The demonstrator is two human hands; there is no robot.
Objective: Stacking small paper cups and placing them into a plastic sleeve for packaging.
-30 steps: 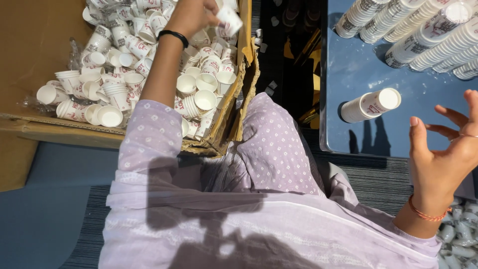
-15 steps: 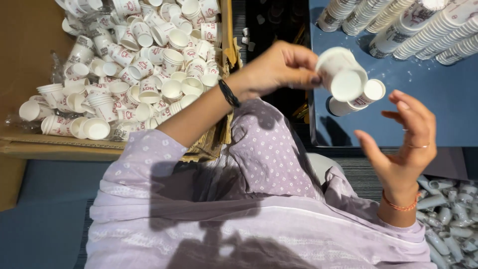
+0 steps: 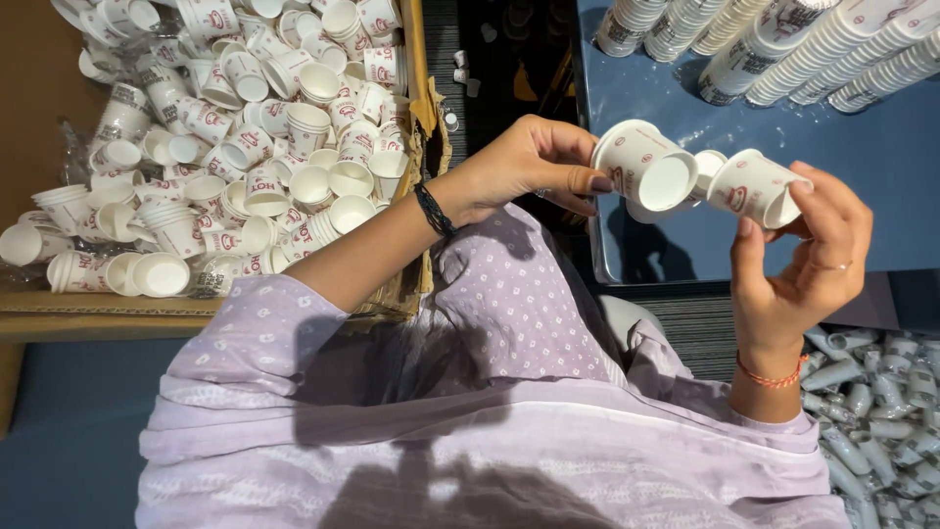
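My left hand (image 3: pixel 529 167), with a black band on its wrist, holds a white paper cup (image 3: pixel 646 168) sideways, its mouth turned towards me. Just to its right, my right hand (image 3: pixel 803 260), wearing an orange thread bracelet, grips a short nested stack of white cups (image 3: pixel 752 186) by the fingertips. The cup and the stack are almost touching above the near edge of the blue table (image 3: pixel 881 216).
An open cardboard box (image 3: pixel 416 108) on the left is filled with several loose white cups (image 3: pixel 245 147). Long stacks of cups (image 3: pixel 783 39) lie at the back of the blue table. Crushed cups (image 3: pixel 881 411) litter the floor at lower right.
My left hand drew a cup out of the box and carried it right to the table. My right hand rose, closed and picked up the short stack that lay on the table.
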